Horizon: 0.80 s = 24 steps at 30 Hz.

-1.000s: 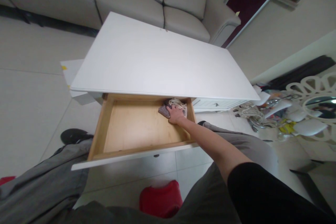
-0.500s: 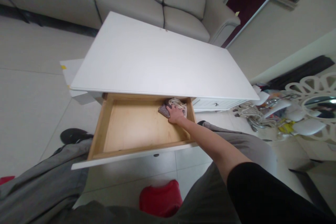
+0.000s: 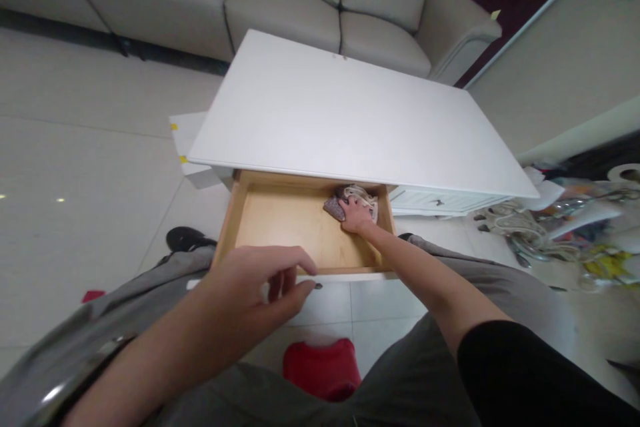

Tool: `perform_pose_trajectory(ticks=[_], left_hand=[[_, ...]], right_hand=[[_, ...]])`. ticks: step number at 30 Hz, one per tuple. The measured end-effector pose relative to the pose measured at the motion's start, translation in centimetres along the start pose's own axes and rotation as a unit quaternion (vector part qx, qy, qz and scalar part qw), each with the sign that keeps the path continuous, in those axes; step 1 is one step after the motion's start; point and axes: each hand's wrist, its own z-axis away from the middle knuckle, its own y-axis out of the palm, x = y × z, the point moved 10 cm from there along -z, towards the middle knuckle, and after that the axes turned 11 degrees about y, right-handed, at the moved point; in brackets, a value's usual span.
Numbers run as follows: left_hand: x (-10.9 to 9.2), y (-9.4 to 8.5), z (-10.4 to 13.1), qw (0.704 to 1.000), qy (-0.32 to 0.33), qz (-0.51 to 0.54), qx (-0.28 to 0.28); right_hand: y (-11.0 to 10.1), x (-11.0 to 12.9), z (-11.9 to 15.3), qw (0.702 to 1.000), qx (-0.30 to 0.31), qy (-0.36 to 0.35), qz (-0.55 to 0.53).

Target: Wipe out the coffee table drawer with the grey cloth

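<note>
A white coffee table [image 3: 350, 113] has its wooden drawer [image 3: 285, 220] pulled out towards me. My right hand [image 3: 357, 215] reaches into the drawer's back right corner, its fingers curled over a bundle of cloth. A speckled grey-purple cloth [image 3: 333, 207] and a cream, cord-like piece [image 3: 361, 194] show around the fingers; their exact kind I cannot make out. My left hand [image 3: 265, 280] hangs over the drawer's front edge, empty, its fingers bent and the thumb apart from them.
A grey sofa [image 3: 285, 13] stands behind the table. A white box [image 3: 193, 133] with yellow marks sits at the table's left end. Between my legs is a red plastic object [image 3: 323, 367], perhaps a stool. Cables and bags [image 3: 535, 227] clutter the right side.
My left hand has come into view from the lower left, over the drawer front. The right hand stays on the cloth bundle. The whole view has shifted, with the table further right.
</note>
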Motion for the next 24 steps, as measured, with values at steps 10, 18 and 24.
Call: perform_pose_trajectory(ticks=[10, 18, 24], left_hand=[[3.8, 12.3, -4.1, 0.969, -0.02, -0.171, 0.177], [3.6, 12.8, -6.3, 0.977, -0.035, -0.158, 0.141], [4.3, 11.7, -6.9, 0.992, -0.059, -0.085, 0.068]], right_hand=[[-0.4, 1.2, 0.7, 0.998, -0.051, 0.035, -0.02], [-5.0, 14.5, 0.5, 0.992, -0.052, -0.087, -0.076], [-7.9, 27.4, 2.2, 0.97, -0.061, -0.212, -0.106]])
